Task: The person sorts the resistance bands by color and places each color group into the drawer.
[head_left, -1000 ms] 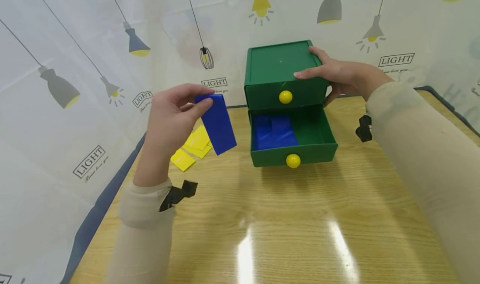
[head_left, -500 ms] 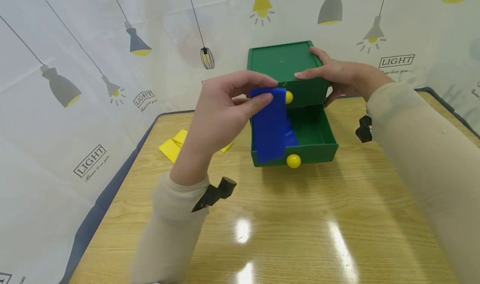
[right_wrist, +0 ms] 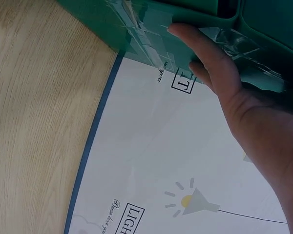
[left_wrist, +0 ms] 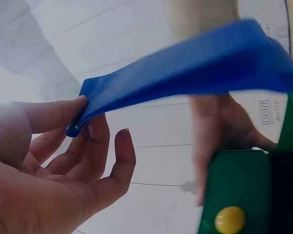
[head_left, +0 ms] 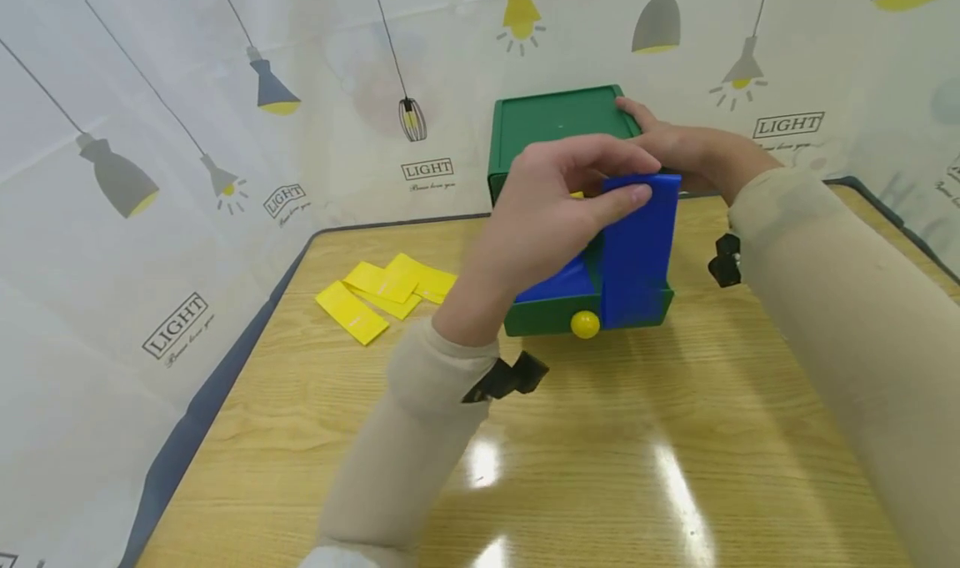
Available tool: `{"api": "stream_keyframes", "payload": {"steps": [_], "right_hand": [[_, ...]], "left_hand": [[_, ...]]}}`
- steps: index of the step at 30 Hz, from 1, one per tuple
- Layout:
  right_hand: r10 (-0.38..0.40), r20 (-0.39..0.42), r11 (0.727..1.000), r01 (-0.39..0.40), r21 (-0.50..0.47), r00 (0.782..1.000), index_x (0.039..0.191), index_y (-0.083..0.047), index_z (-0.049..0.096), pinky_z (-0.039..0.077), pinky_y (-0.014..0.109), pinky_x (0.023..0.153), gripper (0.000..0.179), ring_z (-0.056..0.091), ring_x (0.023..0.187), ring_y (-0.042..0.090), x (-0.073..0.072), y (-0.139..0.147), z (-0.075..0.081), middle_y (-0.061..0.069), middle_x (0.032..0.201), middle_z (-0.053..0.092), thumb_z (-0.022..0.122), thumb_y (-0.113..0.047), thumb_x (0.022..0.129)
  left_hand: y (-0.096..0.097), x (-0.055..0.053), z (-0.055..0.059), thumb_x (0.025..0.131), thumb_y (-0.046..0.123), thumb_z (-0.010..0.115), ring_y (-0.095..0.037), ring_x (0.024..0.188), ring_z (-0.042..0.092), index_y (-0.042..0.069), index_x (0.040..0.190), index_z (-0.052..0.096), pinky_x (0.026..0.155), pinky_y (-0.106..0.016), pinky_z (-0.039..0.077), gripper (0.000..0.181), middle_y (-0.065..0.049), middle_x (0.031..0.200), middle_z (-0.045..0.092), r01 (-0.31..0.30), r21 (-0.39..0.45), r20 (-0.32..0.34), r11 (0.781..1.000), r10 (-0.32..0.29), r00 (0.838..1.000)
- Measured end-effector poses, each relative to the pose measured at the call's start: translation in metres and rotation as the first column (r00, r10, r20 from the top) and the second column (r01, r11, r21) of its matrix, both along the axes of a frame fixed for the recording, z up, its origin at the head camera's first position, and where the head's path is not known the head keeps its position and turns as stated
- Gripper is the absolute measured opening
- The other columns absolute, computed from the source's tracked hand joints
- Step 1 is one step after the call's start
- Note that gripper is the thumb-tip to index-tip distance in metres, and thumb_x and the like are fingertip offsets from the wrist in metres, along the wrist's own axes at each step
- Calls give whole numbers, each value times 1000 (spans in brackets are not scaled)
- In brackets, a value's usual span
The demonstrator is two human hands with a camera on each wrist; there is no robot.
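A flat, flexible blue loop that looks like a resistance band (head_left: 637, 251) hangs from my left hand (head_left: 543, 209), pinched between thumb and fingertips at its top end. In the head view its lower end overlaps the right half of a pulled-out lower drawer (head_left: 547, 318). More blue bands (head_left: 558, 283) lie in that drawer's left part. My right hand (head_left: 678, 143) rests over the right side of the green drawer box (head_left: 558, 122); the right wrist view shows extended fingers (right_wrist: 210, 53) against its side. The left hand hides the upper drawer's front.
Several flat yellow bands (head_left: 352, 312) lie overlapping on the wooden table (head_left: 600, 451), left of the box. A yellow knob (head_left: 585, 324) sticks out from the lower drawer's front. Behind the table hangs a white cloth (head_left: 337, 159) printed with lamps.
My left hand has carried the blue band rightward from beside the yellow bands, across the drawer's left part to its right side. My right hand has stayed on the box.
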State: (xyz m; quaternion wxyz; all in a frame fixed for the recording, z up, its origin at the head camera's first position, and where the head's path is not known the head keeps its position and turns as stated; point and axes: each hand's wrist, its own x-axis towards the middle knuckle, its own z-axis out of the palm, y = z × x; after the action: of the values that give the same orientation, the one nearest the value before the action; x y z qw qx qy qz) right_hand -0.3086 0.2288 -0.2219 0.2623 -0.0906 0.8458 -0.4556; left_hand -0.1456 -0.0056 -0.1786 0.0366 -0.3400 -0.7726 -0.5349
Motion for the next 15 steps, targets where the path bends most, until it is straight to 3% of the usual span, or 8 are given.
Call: {"api": "stream_keyframes", "payload": {"steps": [4, 9, 15], "right_hand": [[3, -3, 1000, -3, 1, 1000, 150, -63, -36, 18, 73, 129, 87, -3, 166, 46, -1, 3, 1, 5, 175, -33, 41, -59, 109], [-11, 26, 1000, 12, -23, 1000, 150, -65, -35, 34, 73, 121, 99, 3, 166, 46, -2, 3, 0, 6, 175, -32, 54, -63, 104], [-20, 15, 999, 21, -36, 1000, 150, -62, -36, 40, 75, 115, 103, -15, 165, 44, -1, -2, 0, 2, 170, -42, 55, -60, 105]], "left_hand": [[13, -29, -12, 102, 12, 72, -9, 110, 71, 9, 121, 78, 94, -17, 55, 20, -3, 123, 78, -29, -72, 75, 997, 34, 997], [24, -63, -34, 103, 15, 71, -8, 118, 66, 13, 121, 78, 96, -16, 53, 19, 0, 126, 77, -79, -171, 154, 982, 106, 982], [26, -77, -46, 103, 17, 72, -8, 121, 66, 16, 118, 79, 99, -20, 54, 16, 2, 126, 77, -148, -228, 140, 962, 183, 973]]}}
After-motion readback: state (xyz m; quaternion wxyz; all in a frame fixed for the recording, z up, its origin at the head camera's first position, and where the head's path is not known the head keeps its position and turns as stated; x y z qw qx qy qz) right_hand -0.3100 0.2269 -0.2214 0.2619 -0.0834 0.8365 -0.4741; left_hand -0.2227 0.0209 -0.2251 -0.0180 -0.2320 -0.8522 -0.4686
